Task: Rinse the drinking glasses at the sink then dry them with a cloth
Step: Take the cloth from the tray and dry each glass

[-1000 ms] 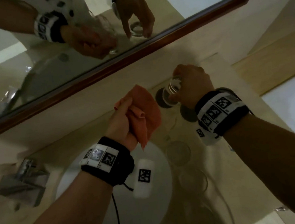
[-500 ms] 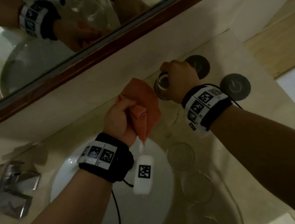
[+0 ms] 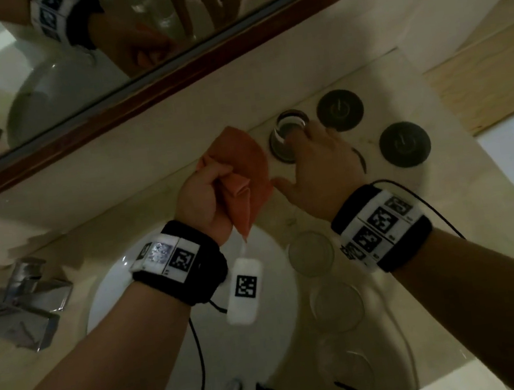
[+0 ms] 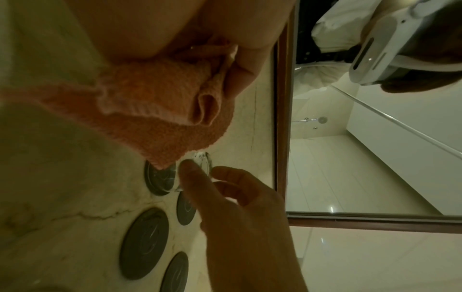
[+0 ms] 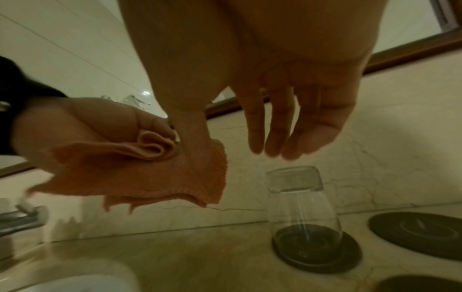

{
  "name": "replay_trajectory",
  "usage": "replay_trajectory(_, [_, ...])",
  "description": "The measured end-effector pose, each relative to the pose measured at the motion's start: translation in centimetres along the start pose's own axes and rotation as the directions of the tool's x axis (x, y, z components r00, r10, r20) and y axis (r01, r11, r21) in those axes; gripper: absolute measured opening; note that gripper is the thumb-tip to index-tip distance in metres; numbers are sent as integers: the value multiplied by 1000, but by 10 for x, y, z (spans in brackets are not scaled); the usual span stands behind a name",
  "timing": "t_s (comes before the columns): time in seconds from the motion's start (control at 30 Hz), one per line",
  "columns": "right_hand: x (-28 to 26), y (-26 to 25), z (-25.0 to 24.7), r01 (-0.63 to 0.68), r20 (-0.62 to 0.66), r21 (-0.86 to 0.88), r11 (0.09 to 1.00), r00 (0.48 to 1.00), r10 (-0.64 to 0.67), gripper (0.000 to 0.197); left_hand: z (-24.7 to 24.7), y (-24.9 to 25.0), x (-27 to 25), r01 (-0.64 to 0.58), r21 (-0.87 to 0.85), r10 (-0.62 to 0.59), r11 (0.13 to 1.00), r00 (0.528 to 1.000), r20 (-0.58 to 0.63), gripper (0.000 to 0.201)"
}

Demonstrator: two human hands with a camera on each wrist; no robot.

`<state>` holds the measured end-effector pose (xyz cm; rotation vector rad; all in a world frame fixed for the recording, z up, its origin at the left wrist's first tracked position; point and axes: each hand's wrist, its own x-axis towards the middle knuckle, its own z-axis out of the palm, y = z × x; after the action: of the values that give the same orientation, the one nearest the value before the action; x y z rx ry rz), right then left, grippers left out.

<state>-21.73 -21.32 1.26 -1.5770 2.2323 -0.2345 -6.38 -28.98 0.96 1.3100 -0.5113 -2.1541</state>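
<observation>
An orange cloth (image 3: 242, 167) is bunched in my left hand (image 3: 204, 198), which grips it above the sink's back rim. A clear drinking glass (image 5: 300, 205) stands upside down on a dark round coaster (image 5: 317, 254) near the wall. My right hand (image 3: 306, 162) hovers just above that glass (image 3: 288, 132) with fingers (image 5: 272, 138) straight and apart from it, holding nothing. In the left wrist view the cloth (image 4: 155, 110) hangs over the glass (image 4: 197, 171), and the right hand (image 4: 237, 207) is beside it. Three more clear glasses (image 3: 310, 253) stand in a row right of the basin.
A white basin (image 3: 203, 347) lies below my wrists, with a chrome faucet (image 3: 19, 301) at the left. Two bare dark coasters (image 3: 339, 110) (image 3: 405, 144) lie right of the glass. A brown-framed mirror (image 3: 169, 72) runs along the wall behind. The marble counter ends at the right.
My right hand, which gripped the glass, has set it upside down on the coaster and let go, its fingers now spread. The left hand still holds the cloth.
</observation>
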Motion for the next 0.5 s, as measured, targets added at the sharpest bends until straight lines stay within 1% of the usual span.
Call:
replay_trajectory(0.07, [-18,-5,2,15,141,-57,998,990,-7,68,-4,-2,-10,-4,16,4,1000,1000,4,47])
replay_trajectory(0.1, [-26,-7,3,24,221,-107,994,975,0,69,-7,-4,-14,-4,20,4,1000,1000,5,47])
replay_trajectory(0.17, [-39,-10,9,61,361,-211,976,932,20,72,-15,-9,-24,-8,21,8,1000,1000,-13,47])
replay_trajectory(0.23, [-48,-12,17,101,450,-275,956,892,36,77,-24,-13,-33,-7,29,9,1000,999,-46,46])
replay_trajectory(0.33, [-56,-15,31,120,518,-299,947,854,56,79,-37,-19,-44,-6,32,9,999,997,-81,45])
replay_trajectory(0.4, [-57,-17,34,128,540,-306,944,840,61,73,-43,-21,-50,-23,26,26,999,996,-89,44])
replay_trajectory(0.5, [-58,-21,34,110,519,-296,949,852,64,62,-52,-23,-57,-55,17,56,998,994,-96,45])
